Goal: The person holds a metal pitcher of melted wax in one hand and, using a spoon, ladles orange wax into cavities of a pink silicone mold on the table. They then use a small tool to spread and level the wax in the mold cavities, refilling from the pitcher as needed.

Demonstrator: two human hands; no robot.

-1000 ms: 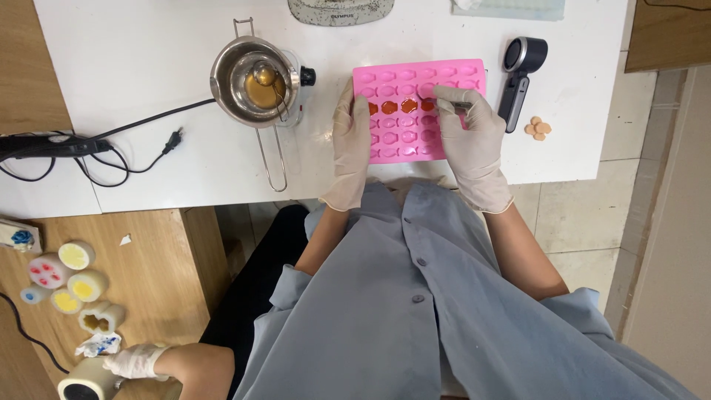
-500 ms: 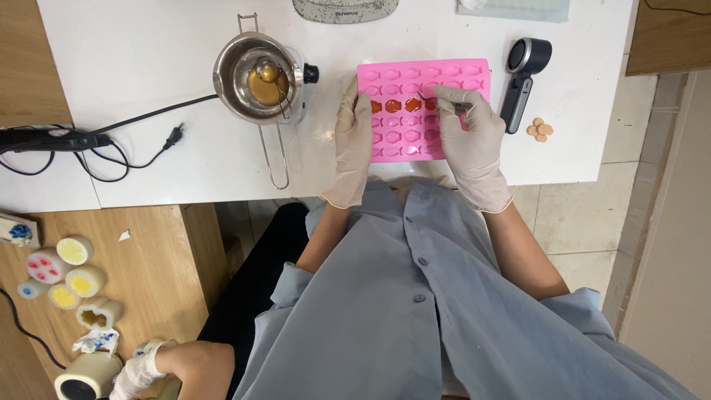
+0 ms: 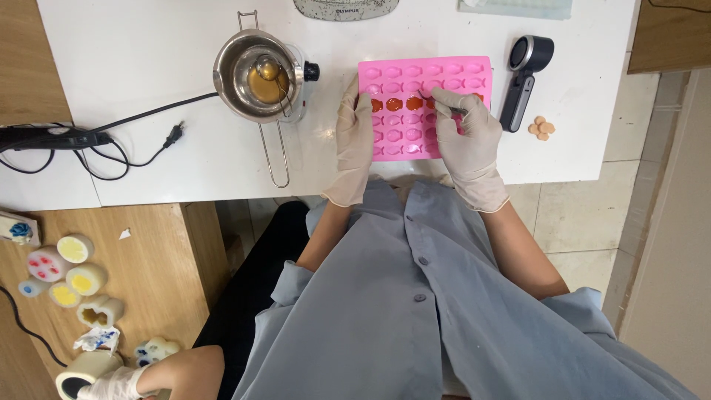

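Note:
A pink silicone mould (image 3: 415,137) with rows of small fish-shaped cavities lies on the white table (image 3: 148,163). Several cavities in its second row hold amber liquid. My left hand (image 3: 354,141), in a pale glove, lies flat on the mould's left edge and grips nothing. My right hand (image 3: 468,141), also gloved, pinches a thin metal tool (image 3: 444,105) whose tip points at the filled row.
A steel melting pot (image 3: 258,74) with amber liquid, a spoon and a long wire handle stands left of the mould. A black handheld device (image 3: 523,81) and small orange pieces (image 3: 542,128) lie to the right. Cables (image 3: 89,141) lie at the far left. Another person's gloved hand (image 3: 111,384) works among round candles on a wooden surface.
My hands stay almost still on the mould. The other person's gloved hand at the bottom left has shifted lower and to the right.

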